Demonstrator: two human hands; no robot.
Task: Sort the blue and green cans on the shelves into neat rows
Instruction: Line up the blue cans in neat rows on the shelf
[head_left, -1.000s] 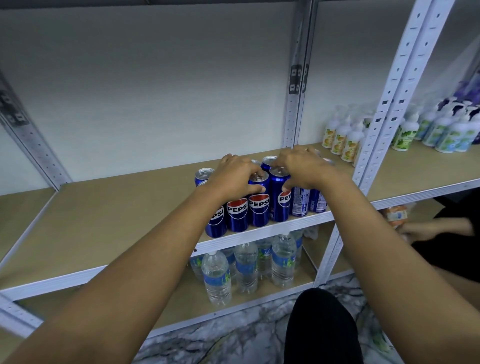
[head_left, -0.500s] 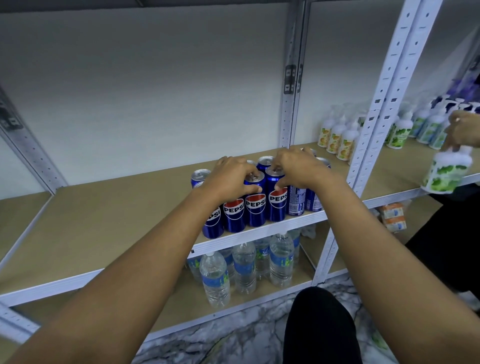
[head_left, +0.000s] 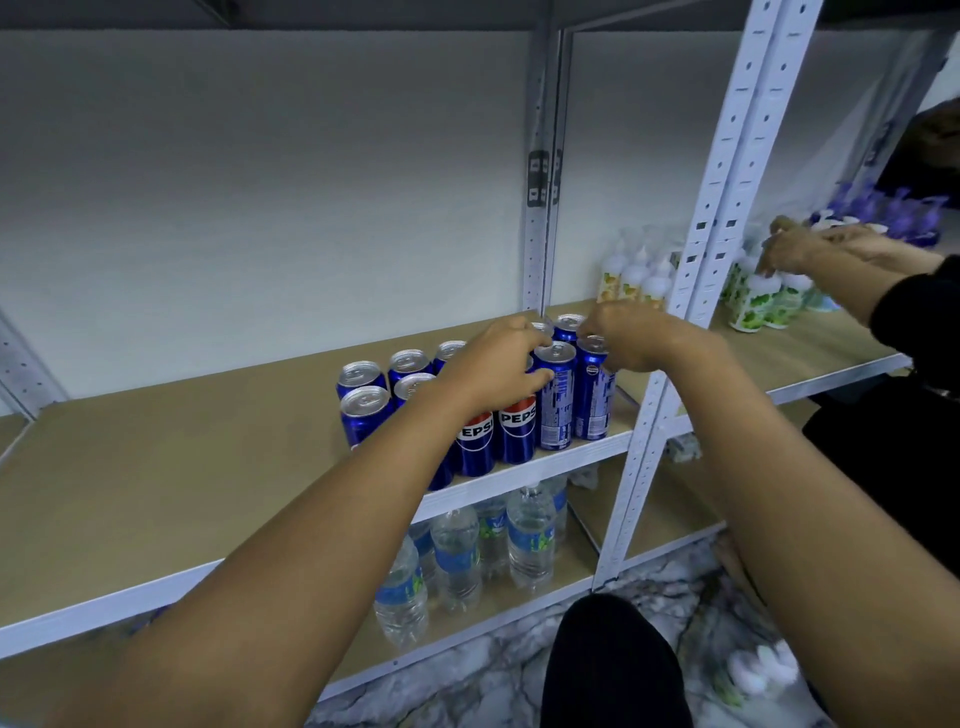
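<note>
Left hand (head_left: 498, 364) curls its grip over the blue cans (head_left: 517, 426) on the shelf (head_left: 156, 467); right hand (head_left: 631, 338) pinches a rear can's top beside it

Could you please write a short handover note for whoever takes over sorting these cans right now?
Left hand grips a front-row blue can near its top. Right hand rests its fingers on the tops of the rightmost cans. The blue cans stand upright, clustered at the front edge of the middle shelf. Done: rough rows. Left: two front-right cans show no logo; turn them. No green cans in view.
</note>
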